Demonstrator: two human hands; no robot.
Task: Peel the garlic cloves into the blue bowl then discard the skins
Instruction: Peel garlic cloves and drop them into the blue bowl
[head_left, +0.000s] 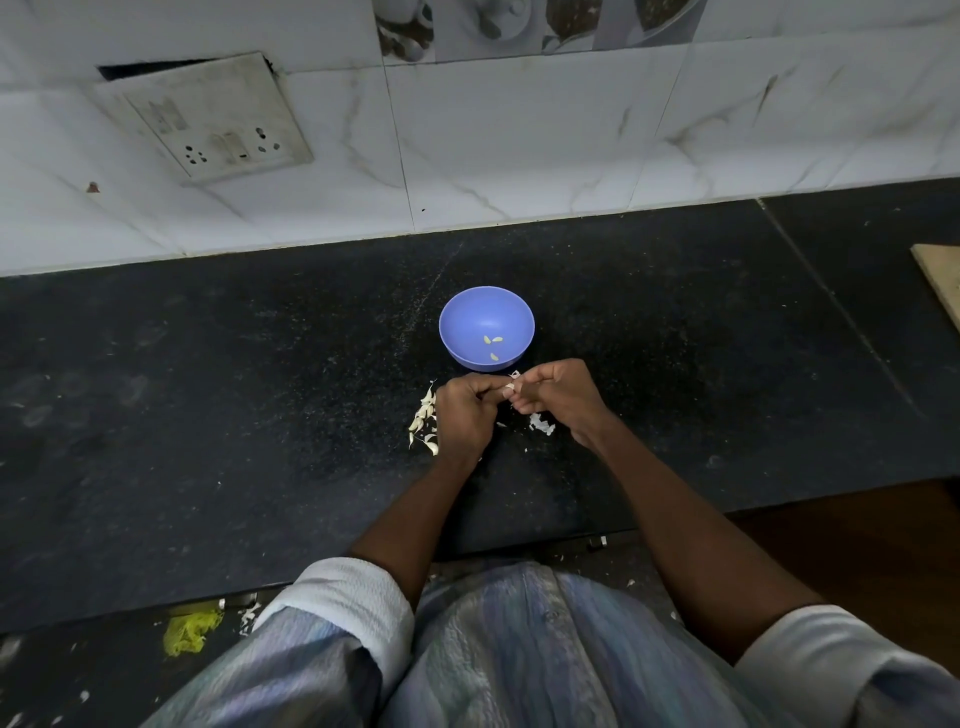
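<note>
1. Blue bowl (487, 327) sits upright on the black countertop (208, 405), roughly centre of my view; three peeled garlic cloves (493, 345) lie in its bottom, toward its 6 o'clock side.
2. Both hands meet just at the bowl's 6 o'clock, close to its near rim but not touching it as far as I can see.
3. Left hand (464, 414): fingers curled inward, tips pinched on a small garlic clove (510, 387) held between the two hands.
4. Right hand (558, 393): fingers likewise curled, thumb and fingertips closed on the same clove from the other side. A scrap of skin shows at the top of the pinch.
5. Pile of unpeeled cloves (423, 421) on the counter at 9 o'clock of the left hand, partly hidden by it.
6. Loose white skins (542, 424) lie on the counter under the right hand, at its 7 o'clock.
7. Wall switchboard (208, 117) at 10 o'clock of the bowl, on marble-pattern tiles.
8. Yellow mesh scrap (191, 630) on the floor, at 7 o'clock of the view.
9. Wooden board edge (940, 280) at 3 o'clock.
</note>
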